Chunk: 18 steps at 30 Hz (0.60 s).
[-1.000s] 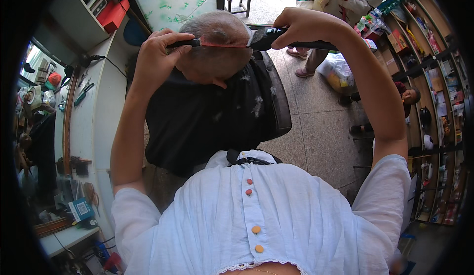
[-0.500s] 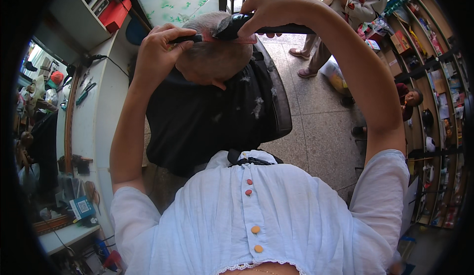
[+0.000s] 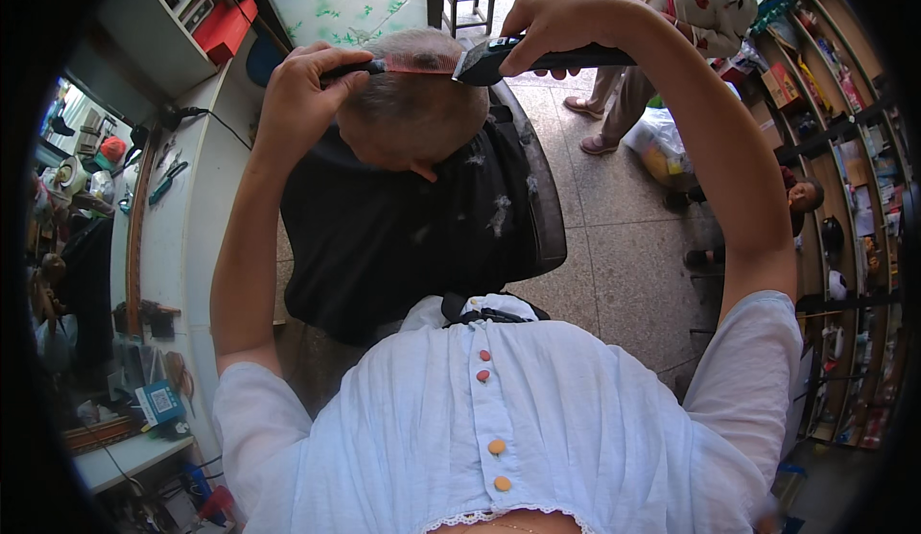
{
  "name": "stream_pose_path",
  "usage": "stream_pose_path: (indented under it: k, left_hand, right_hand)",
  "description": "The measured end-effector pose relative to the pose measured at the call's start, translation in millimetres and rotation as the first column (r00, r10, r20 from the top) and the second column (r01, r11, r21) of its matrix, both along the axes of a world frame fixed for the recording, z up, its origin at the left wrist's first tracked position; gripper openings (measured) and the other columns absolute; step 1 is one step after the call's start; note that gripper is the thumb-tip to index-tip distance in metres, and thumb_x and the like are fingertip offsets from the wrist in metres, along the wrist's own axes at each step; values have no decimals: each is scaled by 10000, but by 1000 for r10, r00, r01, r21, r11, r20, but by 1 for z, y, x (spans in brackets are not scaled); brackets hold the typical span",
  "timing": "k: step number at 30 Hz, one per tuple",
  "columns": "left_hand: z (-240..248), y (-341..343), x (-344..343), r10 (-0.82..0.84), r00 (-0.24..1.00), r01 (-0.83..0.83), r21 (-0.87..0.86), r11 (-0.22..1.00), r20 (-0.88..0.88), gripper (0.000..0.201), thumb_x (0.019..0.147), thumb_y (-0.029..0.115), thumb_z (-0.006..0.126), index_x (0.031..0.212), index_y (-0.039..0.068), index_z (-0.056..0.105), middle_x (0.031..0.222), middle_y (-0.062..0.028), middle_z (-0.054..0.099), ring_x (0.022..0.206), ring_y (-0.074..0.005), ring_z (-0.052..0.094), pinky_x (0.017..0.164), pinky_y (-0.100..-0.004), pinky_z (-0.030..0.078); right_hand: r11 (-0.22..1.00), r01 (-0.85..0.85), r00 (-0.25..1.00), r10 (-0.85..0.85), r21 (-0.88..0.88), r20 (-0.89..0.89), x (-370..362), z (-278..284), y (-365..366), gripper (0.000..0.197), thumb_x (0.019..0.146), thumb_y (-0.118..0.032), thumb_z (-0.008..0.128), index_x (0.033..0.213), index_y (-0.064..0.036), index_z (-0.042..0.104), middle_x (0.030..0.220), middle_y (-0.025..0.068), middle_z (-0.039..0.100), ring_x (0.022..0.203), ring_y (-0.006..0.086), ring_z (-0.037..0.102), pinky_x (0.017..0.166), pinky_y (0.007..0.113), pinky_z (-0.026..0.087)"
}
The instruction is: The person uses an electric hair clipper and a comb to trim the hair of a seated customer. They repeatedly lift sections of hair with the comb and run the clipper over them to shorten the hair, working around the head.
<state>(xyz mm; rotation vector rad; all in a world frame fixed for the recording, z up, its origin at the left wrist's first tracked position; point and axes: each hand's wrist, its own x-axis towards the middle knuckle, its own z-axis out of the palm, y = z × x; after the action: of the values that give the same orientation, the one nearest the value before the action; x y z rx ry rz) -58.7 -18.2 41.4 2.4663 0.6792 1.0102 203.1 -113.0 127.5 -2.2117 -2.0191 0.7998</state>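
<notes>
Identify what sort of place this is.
Probably a small barbershop: a black cape strewn with hair clippings drapes a person, a clipper and red comb are at that person's head, and a mirror stands at the left.

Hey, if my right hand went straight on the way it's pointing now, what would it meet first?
The red comb, most likely: your right hand points left, black clipper leading, its tip right at the comb's end. Depth is unclear, so they may already touch.
</notes>
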Motion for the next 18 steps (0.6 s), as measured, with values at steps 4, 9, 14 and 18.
stream_pose_path:
  k: [4, 9, 14, 18]
  left_hand:
    - [3, 1, 4, 42, 997, -40, 31, 999, -68, 246, 810, 53, 711, 1056, 38, 709, 882, -20, 630, 849, -104, 585, 776, -245, 457]
    - [13, -3, 5, -117, 990, 98, -196, 976, -85, 238, 800, 57, 711, 1036, 30, 708, 865, -42, 636, 820, -143, 599, 760, -259, 462]
    - [14, 3, 5, -79, 990, 68, -92, 993, -114, 229, 789, 110, 720, 1011, 51, 717, 903, -75, 668, 759, -168, 635, 710, -280, 478]
    - [20, 2, 14, 11, 990, -12, -11, 1000, -141, 227, 793, 137, 720, 1003, 50, 717, 848, -76, 652, 698, -167, 610, 679, -292, 472]
  right_hand:
    - [994, -105, 994, 104, 39, 40, -17, 7, 16, 424, 736, -258, 754, 996, 64, 665, 667, 123, 629, 502, 154, 621, 451, 250, 496]
    - [995, -65, 994, 71, 76, -84, 2, -4, 22, 336, 763, -307, 748, 855, 11, 691, 676, 90, 652, 556, 151, 620, 503, 285, 492]
    - [999, -36, 989, 32, -28, -147, 36, -5, 5, 351, 788, -269, 726, 914, 53, 663, 664, 92, 626, 530, 143, 634, 461, 236, 507]
    - [989, -67, 984, 44, -129, -171, 45, -9, 8, 361, 784, -260, 730, 943, 57, 661, 680, 98, 633, 527, 142, 628, 469, 243, 513]
